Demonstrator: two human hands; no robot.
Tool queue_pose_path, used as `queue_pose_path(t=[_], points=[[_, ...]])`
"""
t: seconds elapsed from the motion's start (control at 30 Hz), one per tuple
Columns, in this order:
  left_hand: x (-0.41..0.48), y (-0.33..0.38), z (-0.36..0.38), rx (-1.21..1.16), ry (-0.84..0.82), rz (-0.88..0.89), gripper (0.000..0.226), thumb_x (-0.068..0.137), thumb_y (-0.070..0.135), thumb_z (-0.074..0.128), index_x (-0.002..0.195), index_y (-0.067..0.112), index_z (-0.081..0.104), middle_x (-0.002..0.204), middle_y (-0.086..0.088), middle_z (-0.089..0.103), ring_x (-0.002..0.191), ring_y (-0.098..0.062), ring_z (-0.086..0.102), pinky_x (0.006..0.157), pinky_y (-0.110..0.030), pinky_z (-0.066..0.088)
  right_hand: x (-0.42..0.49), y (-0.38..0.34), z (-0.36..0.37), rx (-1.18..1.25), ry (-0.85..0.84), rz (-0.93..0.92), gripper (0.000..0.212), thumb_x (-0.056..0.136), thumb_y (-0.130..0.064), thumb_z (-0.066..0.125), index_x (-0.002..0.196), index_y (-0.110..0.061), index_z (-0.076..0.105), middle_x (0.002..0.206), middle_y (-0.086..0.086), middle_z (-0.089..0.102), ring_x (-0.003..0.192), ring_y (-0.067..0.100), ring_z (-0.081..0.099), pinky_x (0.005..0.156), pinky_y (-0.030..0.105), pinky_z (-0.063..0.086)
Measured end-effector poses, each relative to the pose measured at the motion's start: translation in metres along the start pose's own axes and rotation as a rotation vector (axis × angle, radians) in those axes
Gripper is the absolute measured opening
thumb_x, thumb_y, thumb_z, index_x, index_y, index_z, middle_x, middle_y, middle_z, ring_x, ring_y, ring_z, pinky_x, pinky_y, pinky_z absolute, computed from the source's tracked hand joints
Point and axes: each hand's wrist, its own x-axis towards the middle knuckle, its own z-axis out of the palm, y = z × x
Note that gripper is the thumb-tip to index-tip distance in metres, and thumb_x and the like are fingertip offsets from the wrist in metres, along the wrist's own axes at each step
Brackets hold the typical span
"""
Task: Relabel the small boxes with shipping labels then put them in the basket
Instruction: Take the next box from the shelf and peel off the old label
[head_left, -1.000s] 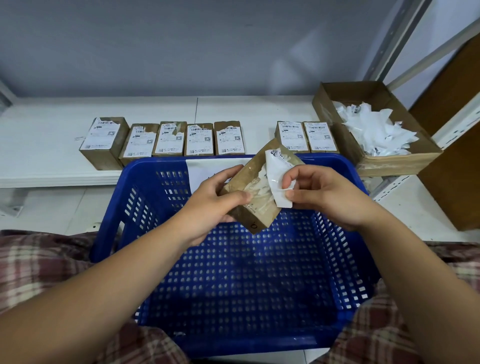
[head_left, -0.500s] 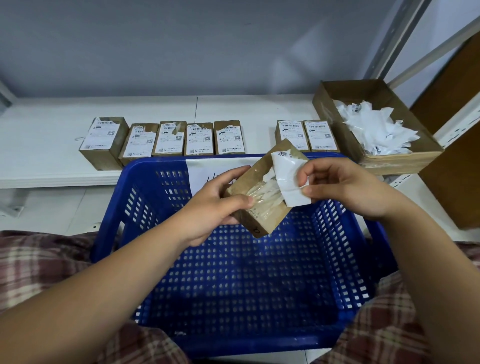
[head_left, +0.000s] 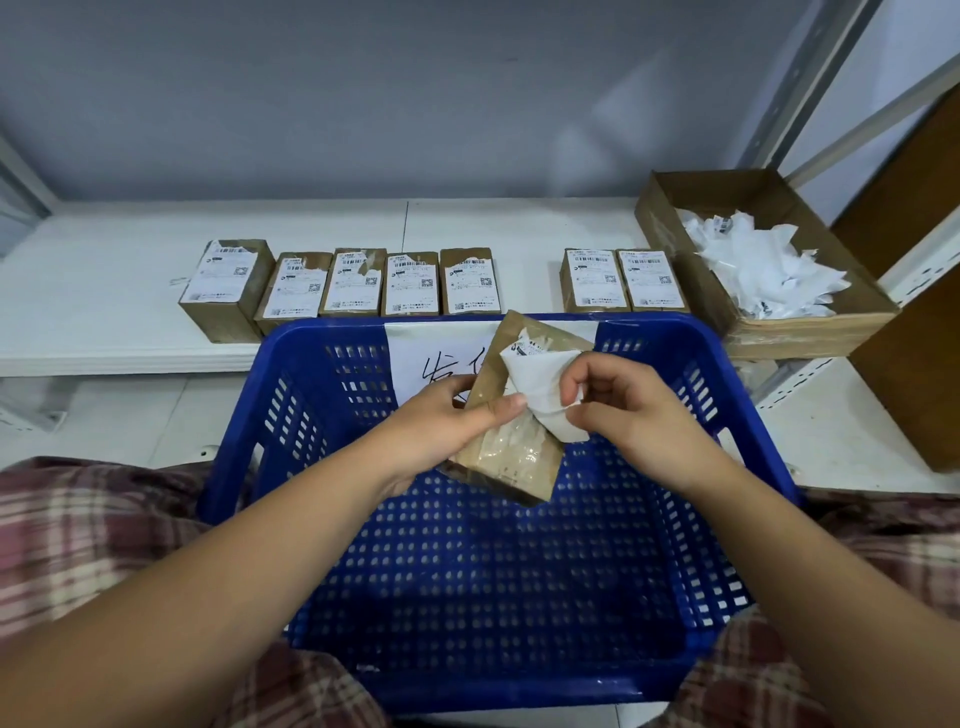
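While the small brown box (head_left: 514, 457) is steadied above the basket (head_left: 322, 338), its white label (head_left: 537, 395) is judged to be mid-peel.

Beyond and left of the grip, five labelled cardboard boxes (head_left: 353, 283) are lined up on the white shelf (head_left: 104, 291), presumably within reach for their turn. The box is clasped by the left hand (head_left: 436, 426), with the thumb pressed on its glossy taped face and the fingers curled behind, so that it is braced against the pull. The thin, crumpled label is pinched between the thumb and bent fingers of the right hand (head_left: 634, 410), one end apparently stuck near the box's upper corner. Directly beneath the grip, the perforated blue plastic basket is kept ready. Beyond and right of the grip, two more boxes (head_left: 623, 280) are set beside an open cardboard tray (head_left: 805, 335) heaped with white paper scraps (head_left: 758, 270), likely stripped labels.
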Motion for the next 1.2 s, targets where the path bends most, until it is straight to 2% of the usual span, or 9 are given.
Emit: queue_pose_path(t=[0.07,0.17,0.23,0.3,0.43,0.77,0.87,1.0,1.2], points=[[0.002,-0.001,0.001,-0.061,0.021,-0.008,0.086,0.059,0.061,0.079,0.131,0.024,0.052,0.110,0.004,0.070,0.098,-0.012,0.068,0.097,-0.036,0.049,-0.002,0.001,0.003,-0.009,-0.029,-0.005,0.005,0.077,-0.015,0.060,0.075,-0.017,0.056,0.072,-0.002,0.050,0.067,0.011,0.045,0.061,0.023,0.037],[0.005,-0.003,0.003,-0.117,0.055,0.017,0.053,0.075,0.040,0.077,0.122,0.024,0.058,0.105,0.003,0.072,0.094,-0.015,0.070,0.094,-0.039,0.052,-0.003,0.003,0.006,-0.064,-0.033,-0.024,0.030,0.078,-0.047,0.063,0.078,-0.017,0.056,0.071,-0.007,0.049,0.067,0.010,0.044,0.061,0.023,0.036],[0.006,-0.003,0.005,-0.121,0.059,0.047,0.038,0.079,0.037,0.074,0.114,0.028,0.062,0.103,0.003,0.073,0.092,-0.015,0.070,0.092,-0.040,0.053,-0.003,0.005,0.010,-0.141,0.033,-0.038,0.036,0.077,-0.048,0.071,0.078,-0.017,0.054,0.067,-0.014,0.049,0.063,0.004,0.043,0.058,0.019,0.035],[0.007,-0.002,0.008,-0.136,0.063,0.065,0.029,0.083,0.032,0.071,0.110,0.027,0.062,0.101,0.003,0.073,0.090,-0.015,0.071,0.088,-0.039,0.055,-0.002,0.007,0.015,-0.307,0.123,-0.038,0.032,0.080,-0.035,0.075,0.076,-0.022,0.046,0.067,-0.014,0.051,0.059,0.006,0.042,0.053,0.018,0.034],[0.007,-0.002,0.010,-0.167,0.042,0.054,0.039,0.084,0.029,0.070,0.120,0.019,0.060,0.100,0.000,0.073,0.088,-0.015,0.071,0.083,-0.034,0.056,0.001,0.008,0.021,-0.408,0.178,-0.014,0.035,0.086,-0.020,0.071,0.075,-0.028,0.038,0.077,0.008,0.059,0.064,0.022,0.049,0.056,0.030,0.039],[0.011,0.002,0.009,-0.131,0.003,0.081,0.050,0.079,0.037,0.073,0.123,0.017,0.059,0.103,0.000,0.073,0.093,-0.014,0.070,0.091,-0.036,0.053,0.005,-0.005,0.000,-0.432,0.175,0.030,0.030,0.085,-0.016,0.071,0.074,-0.027,0.045,0.075,0.006,0.058,0.060,0.005,0.041,0.055,0.016,0.034],[0.011,0.003,0.008,-0.115,-0.005,0.077,0.052,0.078,0.038,0.074,0.124,0.017,0.058,0.104,0.000,0.073,0.093,-0.014,0.070,0.092,-0.037,0.053,0.007,-0.005,-0.004,-0.435,0.162,0.037,0.029,0.085,-0.017,0.071,0.074,-0.026,0.046,0.078,0.010,0.060,0.060,0.008,0.041,0.056,0.019,0.035],[0.009,0.005,0.008,-0.131,-0.018,0.072,0.047,0.081,0.035,0.072,0.122,0.016,0.060,0.103,0.001,0.073,0.091,-0.012,0.070,0.086,-0.031,0.054,0.008,-0.006,-0.009,-0.425,0.157,0.042,0.025,0.086,-0.019,0.071,0.076,-0.025,0.048,0.083,0.012,0.063,0.070,0.025,0.050,0.062,0.031,0.042],[0.008,0.007,0.008,-0.172,-0.042,0.040,0.043,0.083,0.032,0.070,0.121,0.015,0.060,0.101,-0.002,0.073,0.090,-0.015,0.071,0.082,-0.032,0.056,0.008,-0.007,-0.016,-0.398,0.157,0.040,0.021,0.086,-0.019,0.071,0.080,-0.020,0.051,0.086,0.012,0.064,0.073,0.026,0.050,0.066,0.035,0.044]])
